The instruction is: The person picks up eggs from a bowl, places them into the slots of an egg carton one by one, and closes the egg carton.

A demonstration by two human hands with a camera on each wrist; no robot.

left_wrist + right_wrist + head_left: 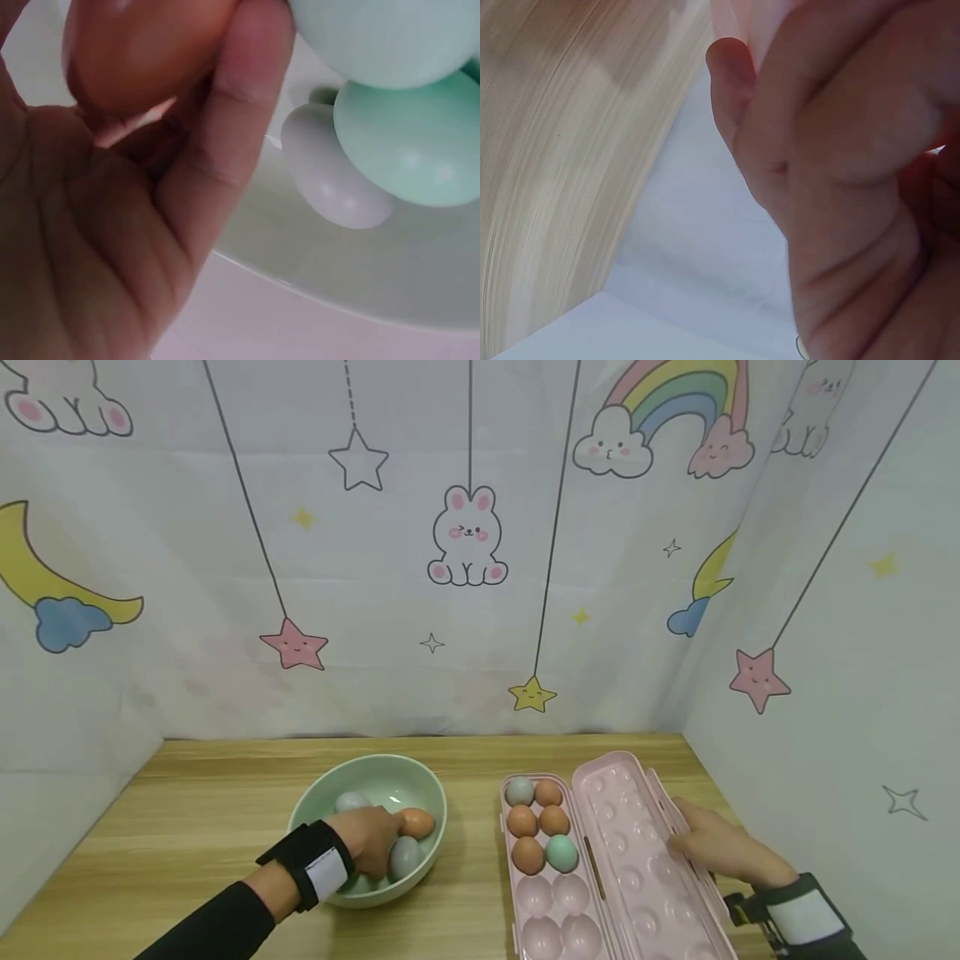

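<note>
My left hand [367,837] reaches into a green bowl [315,793] of eggs. In the left wrist view its fingers [232,112] curl about a brown egg [142,52]. Two pale green eggs [420,142] and a greyish egg [330,169] lie beside that hand in the bowl. An opened pink egg carton [536,897] stands right of the bowl, its front cups bare. Several brown eggs [528,855], a grey egg [520,791] and a green egg [562,853] fill its back cups. My right hand [727,846] grips the outer edge of the carton's lid [622,835].
Everything stands on a wood-grain table [217,793]. A white printed cloth [390,677] hangs behind it and along both sides, close to my right hand. Bare tabletop lies between the bowl and the carton.
</note>
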